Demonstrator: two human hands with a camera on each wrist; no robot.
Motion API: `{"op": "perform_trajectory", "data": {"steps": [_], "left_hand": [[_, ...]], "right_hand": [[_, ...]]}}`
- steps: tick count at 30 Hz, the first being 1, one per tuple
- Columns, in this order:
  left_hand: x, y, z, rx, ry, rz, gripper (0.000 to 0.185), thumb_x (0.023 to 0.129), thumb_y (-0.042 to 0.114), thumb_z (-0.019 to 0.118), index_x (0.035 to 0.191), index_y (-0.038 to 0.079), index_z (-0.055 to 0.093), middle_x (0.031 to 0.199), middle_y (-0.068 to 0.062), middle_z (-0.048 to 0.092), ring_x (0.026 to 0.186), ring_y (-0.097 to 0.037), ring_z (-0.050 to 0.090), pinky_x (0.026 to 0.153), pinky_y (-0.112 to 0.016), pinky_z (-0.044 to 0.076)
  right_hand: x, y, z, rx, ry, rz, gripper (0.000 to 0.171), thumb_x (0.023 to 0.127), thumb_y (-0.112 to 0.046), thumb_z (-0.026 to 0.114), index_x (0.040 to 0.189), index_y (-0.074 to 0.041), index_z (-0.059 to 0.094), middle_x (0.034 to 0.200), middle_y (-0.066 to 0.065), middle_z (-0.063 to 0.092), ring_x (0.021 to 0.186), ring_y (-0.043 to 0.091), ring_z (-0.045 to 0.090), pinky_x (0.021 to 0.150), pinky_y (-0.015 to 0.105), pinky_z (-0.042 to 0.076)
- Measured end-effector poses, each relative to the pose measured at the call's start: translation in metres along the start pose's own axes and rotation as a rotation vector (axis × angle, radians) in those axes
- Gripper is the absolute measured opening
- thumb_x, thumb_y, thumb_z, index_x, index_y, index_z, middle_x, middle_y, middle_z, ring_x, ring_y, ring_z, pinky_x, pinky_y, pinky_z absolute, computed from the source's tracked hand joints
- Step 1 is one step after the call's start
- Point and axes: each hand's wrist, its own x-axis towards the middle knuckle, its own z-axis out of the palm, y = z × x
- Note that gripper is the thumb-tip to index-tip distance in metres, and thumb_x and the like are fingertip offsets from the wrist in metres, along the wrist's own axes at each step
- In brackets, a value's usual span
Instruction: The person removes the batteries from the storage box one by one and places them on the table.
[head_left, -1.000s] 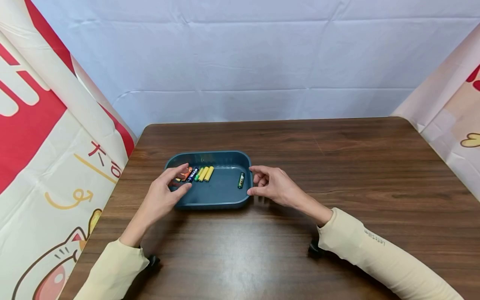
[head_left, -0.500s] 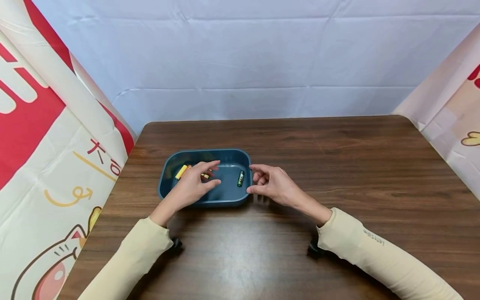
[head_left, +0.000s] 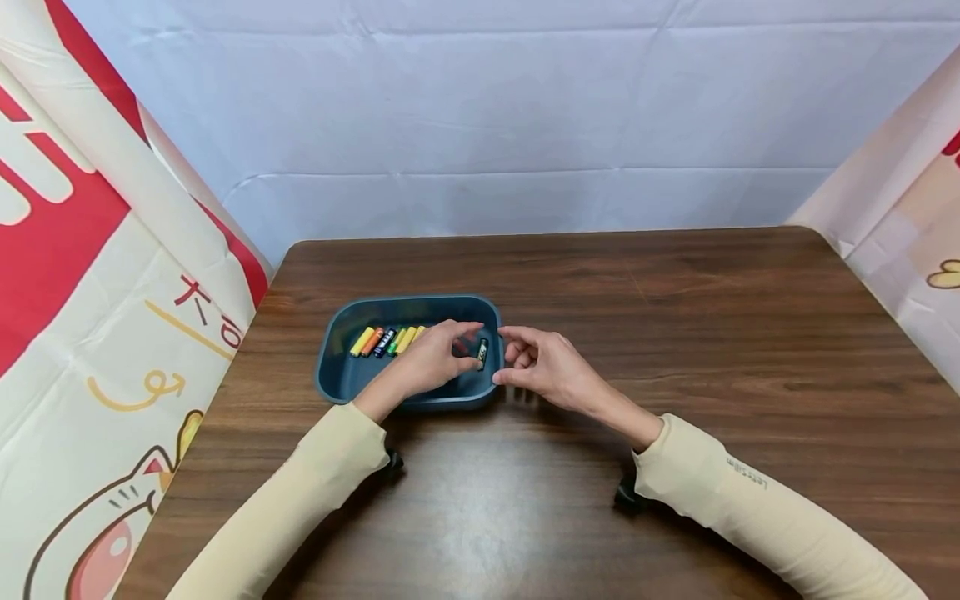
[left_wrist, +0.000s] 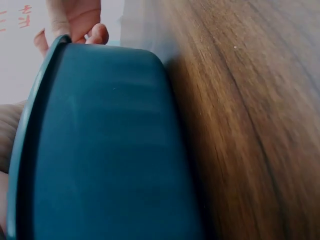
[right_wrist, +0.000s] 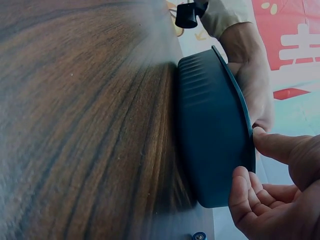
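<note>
Wooden table [head_left: 675, 333]: dark battery [head_left: 482, 353] just beside left fingers [head_left: 467, 343].

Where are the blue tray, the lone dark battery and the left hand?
blue tray [head_left: 339, 385]: head view, bare floor near its left wall.
dark battery [head_left: 482, 352]: head view, its middle.
left hand [head_left: 427, 367]: head view, back of the hand.
</note>
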Motion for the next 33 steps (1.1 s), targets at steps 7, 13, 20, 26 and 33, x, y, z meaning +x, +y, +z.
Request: {"op": "perform_trajectory", "data": {"steps": [7, 13, 20, 26, 33], "left_hand": [[0.01, 0.0, 0.008, 0.034, -0.013, -0.05, 0.061, 0.095, 0.016, 0.077, 0.151, 0.007, 0.052, 0.126, -0.013, 0.06, 0.109, -0.026, 0.063, 0.087, -0.037, 0.057], [0.015, -0.004, 0.01, 0.071, -0.029, -0.061, 0.062, 0.094, 0.015, 0.078, 0.15, 0.005, 0.053, 0.127, -0.014, 0.06, 0.11, -0.026, 0.062, 0.091, -0.039, 0.056], [0.02, -0.005, 0.015, 0.151, -0.028, -0.037, 0.061, 0.093, 0.015, 0.079, 0.148, 0.004, 0.055, 0.119, -0.014, 0.058, 0.104, -0.025, 0.059, 0.09, -0.039, 0.053], [0.021, -0.003, 0.016, 0.187, -0.011, -0.05, 0.059, 0.093, 0.017, 0.08, 0.147, 0.006, 0.057, 0.113, -0.011, 0.056, 0.099, -0.023, 0.056, 0.086, -0.037, 0.051], [0.02, -0.003, 0.016, 0.194, -0.01, -0.048, 0.057, 0.093, 0.018, 0.08, 0.145, 0.005, 0.059, 0.113, -0.011, 0.056, 0.101, -0.024, 0.058, 0.088, -0.037, 0.052]], "right_hand": [[-0.002, 0.002, 0.0, -0.002, -0.012, 0.004, 0.063, 0.092, -0.014, 0.081, 0.143, 0.009, 0.053, 0.098, 0.006, 0.066, 0.08, 0.016, 0.06, 0.07, 0.025, 0.052], [-0.002, 0.002, 0.001, -0.002, -0.006, -0.013, 0.062, 0.091, -0.013, 0.081, 0.143, 0.009, 0.053, 0.098, 0.006, 0.066, 0.08, 0.016, 0.06, 0.071, 0.025, 0.051], [-0.002, 0.0, 0.0, -0.007, 0.0, -0.015, 0.062, 0.091, -0.012, 0.081, 0.143, 0.008, 0.053, 0.098, 0.005, 0.066, 0.079, 0.016, 0.061, 0.071, 0.025, 0.052], [-0.002, 0.001, 0.0, -0.015, 0.005, -0.024, 0.062, 0.091, -0.013, 0.081, 0.142, 0.008, 0.054, 0.097, 0.005, 0.066, 0.079, 0.016, 0.06, 0.071, 0.025, 0.052], [-0.003, 0.003, 0.0, -0.007, -0.001, -0.02, 0.062, 0.092, -0.013, 0.08, 0.143, 0.009, 0.052, 0.097, 0.005, 0.066, 0.078, 0.016, 0.06, 0.069, 0.025, 0.051]]}}
